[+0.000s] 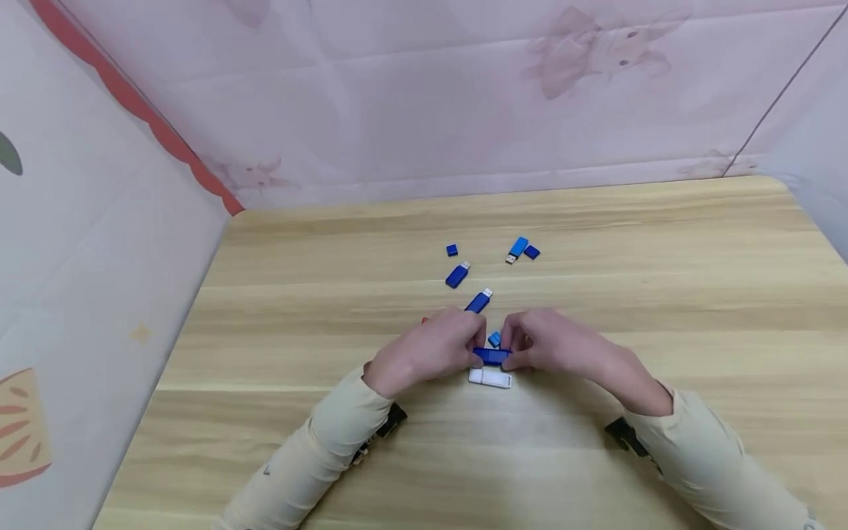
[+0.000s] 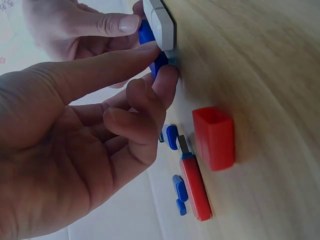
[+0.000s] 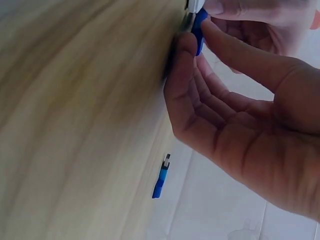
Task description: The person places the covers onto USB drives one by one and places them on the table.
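Both hands meet at a dark blue USB stick (image 1: pixel 492 357) near the middle of the table. My left hand (image 1: pixel 442 344) pinches its left end between thumb and finger, and my right hand (image 1: pixel 553 342) pinches the right end. Just in front of it lies a white USB stick (image 1: pixel 490 378) with its cap on. A light blue cap (image 1: pixel 495 338) sits behind the held stick, between the hands. In the left wrist view, a red USB stick (image 2: pixel 195 187) with bare plug and a red cap (image 2: pixel 215 139) lie beside the left hand, which mostly hides them from the head view.
Farther back lie two uncapped dark blue USB sticks (image 1: pixel 457 275), a dark blue cap (image 1: pixel 452 250), and a light blue USB stick (image 1: pixel 517 249) beside another dark blue cap (image 1: pixel 532 252). The wooden table (image 1: pixel 298 294) ends at a pink patterned wall covering (image 1: pixel 424 110).
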`<state>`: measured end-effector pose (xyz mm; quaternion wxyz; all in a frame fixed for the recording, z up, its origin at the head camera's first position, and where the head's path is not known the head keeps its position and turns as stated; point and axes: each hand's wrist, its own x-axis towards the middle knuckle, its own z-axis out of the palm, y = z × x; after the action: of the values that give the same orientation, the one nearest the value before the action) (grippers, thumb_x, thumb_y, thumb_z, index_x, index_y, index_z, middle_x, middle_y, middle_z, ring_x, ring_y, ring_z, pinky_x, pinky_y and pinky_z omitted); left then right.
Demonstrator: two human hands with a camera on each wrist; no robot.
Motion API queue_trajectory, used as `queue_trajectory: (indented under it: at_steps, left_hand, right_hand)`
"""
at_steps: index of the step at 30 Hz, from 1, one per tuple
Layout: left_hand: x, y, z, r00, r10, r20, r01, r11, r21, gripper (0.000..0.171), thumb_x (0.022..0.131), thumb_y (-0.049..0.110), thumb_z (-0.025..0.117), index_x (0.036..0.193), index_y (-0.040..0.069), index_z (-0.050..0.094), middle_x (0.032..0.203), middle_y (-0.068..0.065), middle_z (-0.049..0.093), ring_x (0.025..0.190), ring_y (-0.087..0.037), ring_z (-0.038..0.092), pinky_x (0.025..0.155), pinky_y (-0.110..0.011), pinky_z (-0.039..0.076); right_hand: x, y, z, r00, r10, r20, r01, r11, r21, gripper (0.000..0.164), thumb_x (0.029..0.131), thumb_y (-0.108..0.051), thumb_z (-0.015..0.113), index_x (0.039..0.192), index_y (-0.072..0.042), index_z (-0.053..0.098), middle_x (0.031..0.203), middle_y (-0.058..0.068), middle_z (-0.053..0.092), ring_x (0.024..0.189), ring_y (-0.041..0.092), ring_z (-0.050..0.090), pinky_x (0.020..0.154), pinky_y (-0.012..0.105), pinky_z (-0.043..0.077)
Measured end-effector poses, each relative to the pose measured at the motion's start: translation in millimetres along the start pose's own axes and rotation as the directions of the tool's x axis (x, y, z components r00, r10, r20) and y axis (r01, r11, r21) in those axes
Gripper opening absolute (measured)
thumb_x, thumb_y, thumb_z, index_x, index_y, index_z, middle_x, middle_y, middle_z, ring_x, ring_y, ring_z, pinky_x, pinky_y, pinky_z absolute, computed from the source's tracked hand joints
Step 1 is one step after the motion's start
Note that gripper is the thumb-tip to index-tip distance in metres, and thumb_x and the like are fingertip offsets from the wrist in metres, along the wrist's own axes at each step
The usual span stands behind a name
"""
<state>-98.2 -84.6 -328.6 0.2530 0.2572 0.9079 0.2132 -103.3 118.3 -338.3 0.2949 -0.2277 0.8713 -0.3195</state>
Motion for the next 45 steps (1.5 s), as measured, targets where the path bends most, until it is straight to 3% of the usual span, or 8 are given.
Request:
queue_trajectory:
  at_steps: [9, 17, 22, 27, 30, 33, 37, 45]
  left_hand:
    - [-16.1, 11.9, 22.9, 1.000, -0.001, 0.026, 0.000, 1.000, 0.009, 0.004, 0.100, 0.008, 0.070, 0.100, 0.007, 0.066, 0.085, 0.001, 0.062, 0.074, -0.011, 0.055, 0.064, -0.019, 0.042]
    - [-12.4, 28.1, 44.0, 0.998, 0.029, 0.050, -0.031, 0.999, 0.043, 0.004, 0.101, 0.008, 0.069, 0.101, 0.007, 0.065, 0.082, 0.002, 0.059, 0.071, -0.010, 0.054, 0.059, -0.017, 0.040]
    - [-14.7, 32.1, 48.5, 0.999, 0.008, 0.053, -0.010, 0.999, 0.033, 0.006, 0.101, 0.011, 0.070, 0.104, 0.007, 0.065, 0.084, 0.002, 0.061, 0.073, -0.010, 0.055, 0.059, -0.016, 0.041]
    - [-24.5, 30.9, 38.7, 0.999, -0.034, 0.042, 0.036, 0.999, -0.029, 0.011, 0.101, 0.012, 0.071, 0.109, 0.007, 0.067, 0.093, -0.001, 0.067, 0.076, -0.012, 0.057, 0.062, -0.017, 0.045]
    - [-32.3, 27.1, 25.8, 0.998, -0.048, 0.031, 0.051, 0.995, -0.081, 0.014, 0.101, 0.011, 0.069, 0.114, 0.005, 0.068, 0.099, -0.004, 0.070, 0.076, -0.013, 0.058, 0.064, -0.020, 0.048]
    - [-38.9, 19.0, 9.3, 0.997, -0.069, -0.024, 0.065, 0.991, -0.113, 0.014, 0.103, 0.010, 0.067, 0.115, 0.003, 0.070, 0.098, -0.006, 0.074, 0.075, -0.014, 0.061, 0.067, -0.025, 0.052]
    - [-45.0, 6.0, -9.8, 0.989, -0.129, -0.077, 0.122, 0.988, -0.089, 0.010, 0.103, 0.010, 0.068, 0.110, 0.004, 0.071, 0.096, -0.007, 0.076, 0.078, -0.016, 0.063, 0.071, -0.027, 0.053]
    - [-49.5, -6.3, -21.4, 0.987, -0.158, -0.033, 0.158, 0.987, -0.007, 0.003, 0.101, 0.010, 0.071, 0.100, 0.008, 0.071, 0.088, -0.004, 0.068, 0.076, -0.017, 0.056, 0.067, -0.025, 0.045]
  right_hand:
    - [-26, 1, 26, 0.999, -0.005, -0.054, 0.006, 1.000, 0.006, 0.016, 0.092, -0.015, 0.082, 0.097, -0.008, 0.069, 0.082, 0.000, 0.067, 0.074, 0.012, 0.056, 0.070, 0.026, 0.047]
    - [-50, 15, 40, 0.993, 0.086, -0.077, -0.083, 0.996, 0.046, 0.015, 0.092, -0.010, 0.080, 0.101, -0.006, 0.068, 0.083, 0.000, 0.067, 0.074, 0.014, 0.055, 0.068, 0.026, 0.045]
    - [-55, 16, 43, 0.992, 0.101, -0.079, -0.097, 0.994, 0.059, 0.016, 0.091, -0.009, 0.081, 0.102, -0.006, 0.068, 0.085, 0.002, 0.069, 0.076, 0.014, 0.058, 0.070, 0.027, 0.049]
    - [-52, 9, 37, 0.996, 0.070, -0.064, -0.066, 0.996, 0.060, 0.017, 0.092, -0.009, 0.080, 0.103, -0.006, 0.067, 0.085, 0.002, 0.069, 0.076, 0.014, 0.058, 0.070, 0.027, 0.049]
    - [-50, 4, 33, 0.997, 0.060, -0.048, -0.057, 0.996, 0.063, 0.018, 0.093, -0.013, 0.080, 0.104, -0.008, 0.068, 0.084, 0.000, 0.068, 0.076, 0.013, 0.058, 0.070, 0.026, 0.049]
    - [-49, 3, 30, 0.998, 0.056, -0.043, -0.053, 0.996, 0.068, 0.018, 0.095, -0.018, 0.078, 0.106, -0.008, 0.068, 0.086, 0.001, 0.069, 0.078, 0.013, 0.059, 0.071, 0.027, 0.049]
    - [-49, 3, 25, 0.996, 0.060, -0.066, -0.055, 0.996, 0.077, 0.014, 0.099, -0.020, 0.074, 0.106, -0.008, 0.069, 0.090, 0.001, 0.072, 0.080, 0.013, 0.061, 0.071, 0.027, 0.052]
    - [-48, 9, 11, 0.990, 0.057, -0.128, -0.048, 0.996, 0.070, 0.013, 0.100, -0.021, 0.073, 0.105, -0.009, 0.072, 0.092, 0.002, 0.075, 0.080, 0.012, 0.063, 0.070, 0.027, 0.053]
